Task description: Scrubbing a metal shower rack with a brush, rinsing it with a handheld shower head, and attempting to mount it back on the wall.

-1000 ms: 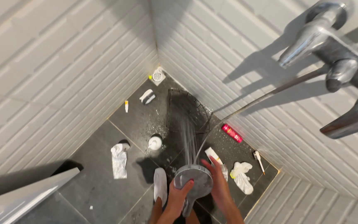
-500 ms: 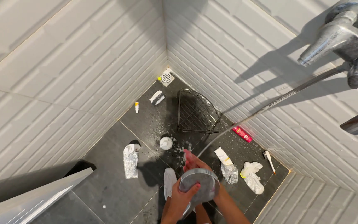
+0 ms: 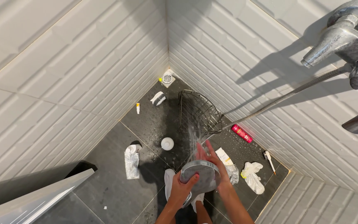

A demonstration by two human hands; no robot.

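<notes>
Left hand (image 3: 182,190): closed around the round chrome shower head (image 3: 200,176), fingers curled over its near rim, low in the middle of the view above the dark tiled floor (image 3: 104,178). Right hand (image 3: 212,162): open, fingers extended, palm laid against the far side of the shower head, in the water spraying from it. Metal hose (image 3: 286,95): runs from the shower head up to the chrome mixer tap (image 3: 344,39) on the white tiled wall (image 3: 245,54) at upper right. Black wire corner basket (image 3: 199,112): on the floor against that wall. Floor items: white scrub brush (image 3: 158,98) near the corner drain (image 3: 167,77); round white container (image 3: 167,143); red bottle (image 3: 242,133) by the wall; white tube (image 3: 223,156); crumpled white gloves (image 3: 253,176).
</notes>
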